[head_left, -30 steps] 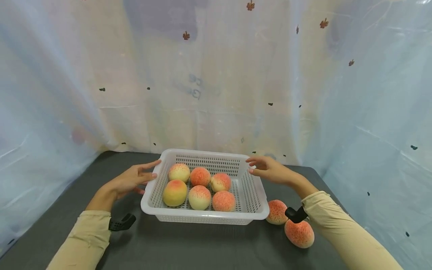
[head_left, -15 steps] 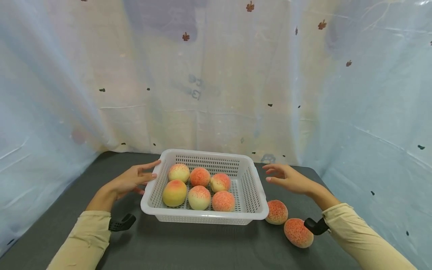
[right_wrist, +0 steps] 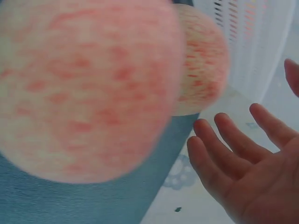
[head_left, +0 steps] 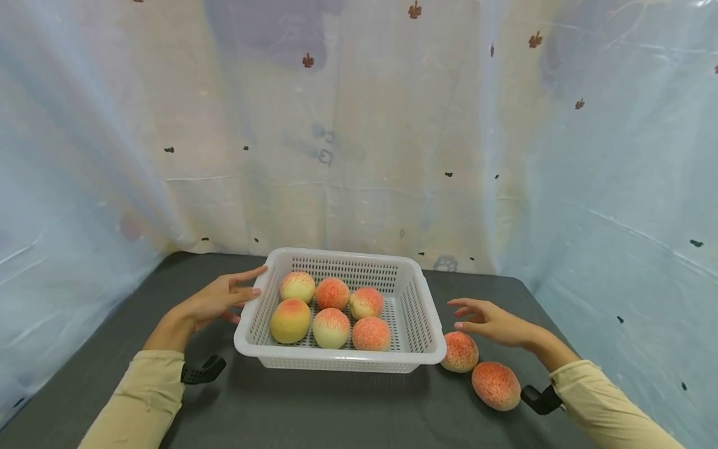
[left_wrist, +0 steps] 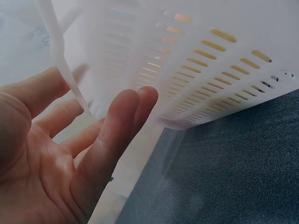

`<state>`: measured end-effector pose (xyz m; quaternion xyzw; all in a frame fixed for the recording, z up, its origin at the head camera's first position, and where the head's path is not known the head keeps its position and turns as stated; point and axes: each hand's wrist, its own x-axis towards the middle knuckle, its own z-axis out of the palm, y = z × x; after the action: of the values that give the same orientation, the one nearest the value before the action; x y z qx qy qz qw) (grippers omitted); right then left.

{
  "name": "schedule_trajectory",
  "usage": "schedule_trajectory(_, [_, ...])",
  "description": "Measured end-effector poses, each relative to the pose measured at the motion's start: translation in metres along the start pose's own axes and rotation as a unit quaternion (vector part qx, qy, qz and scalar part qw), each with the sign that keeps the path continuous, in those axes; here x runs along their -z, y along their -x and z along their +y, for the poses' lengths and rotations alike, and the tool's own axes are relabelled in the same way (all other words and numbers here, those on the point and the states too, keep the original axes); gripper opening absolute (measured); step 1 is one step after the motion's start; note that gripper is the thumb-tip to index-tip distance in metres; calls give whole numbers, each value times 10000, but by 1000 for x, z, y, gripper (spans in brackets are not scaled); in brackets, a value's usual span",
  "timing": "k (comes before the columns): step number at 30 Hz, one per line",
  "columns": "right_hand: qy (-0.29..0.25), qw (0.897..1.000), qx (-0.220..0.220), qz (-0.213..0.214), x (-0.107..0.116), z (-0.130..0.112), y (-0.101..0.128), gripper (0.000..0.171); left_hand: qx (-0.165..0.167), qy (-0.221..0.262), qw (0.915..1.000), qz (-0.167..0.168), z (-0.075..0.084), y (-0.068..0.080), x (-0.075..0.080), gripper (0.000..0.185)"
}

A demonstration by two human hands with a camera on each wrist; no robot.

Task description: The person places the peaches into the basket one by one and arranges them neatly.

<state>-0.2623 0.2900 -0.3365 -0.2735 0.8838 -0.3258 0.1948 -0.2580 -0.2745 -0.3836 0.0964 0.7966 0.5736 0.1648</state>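
Note:
A white plastic basket [head_left: 339, 357] with slotted walls holds several peaches [head_left: 332, 328] in two rows. At its left rim my left hand [head_left: 215, 299] touches the edge with loosely extended fingers; the left wrist view shows the fingertips [left_wrist: 124, 105] beside the slotted wall. My right hand [head_left: 493, 321] hovers to the right of the basket, fingers extended and holding nothing. Just below its fingertips a red-speckled peach [head_left: 460, 352] lies against the basket's right front corner. Nearer the front lies another speckled peach [head_left: 496, 386], which looms large [right_wrist: 88, 93] in the right wrist view.
The basket stands on a dark grey cloth-covered table [head_left: 314, 411]. Pale plastic sheeting [head_left: 359, 125] with small leaf shapes hangs behind it and along both sides. Inside the basket, the peaches sit toward the left, with bare floor at the right.
My right hand has left the basket's right rim and moved right and down toward the loose peaches. The left hand, basket and peaches have stayed in place.

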Motion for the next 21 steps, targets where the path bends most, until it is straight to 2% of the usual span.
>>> schedule_trajectory(7, [-389, 9971, -104, -648, -8, 7, 5, 75, -7, -37, 10000, 24, -2, 1, 3, 77])
schedule_trajectory(10, [-462, 9956, -158, -794, -10, 9, 7, 81, -36, -49, 10000, 15, -3, 2, 3, 77])
schedule_trajectory(21, [-465, 9949, 2, -891, -19, 24, 9, 70, -118, -48, 9999, -94, -1, 2, 0, 75])
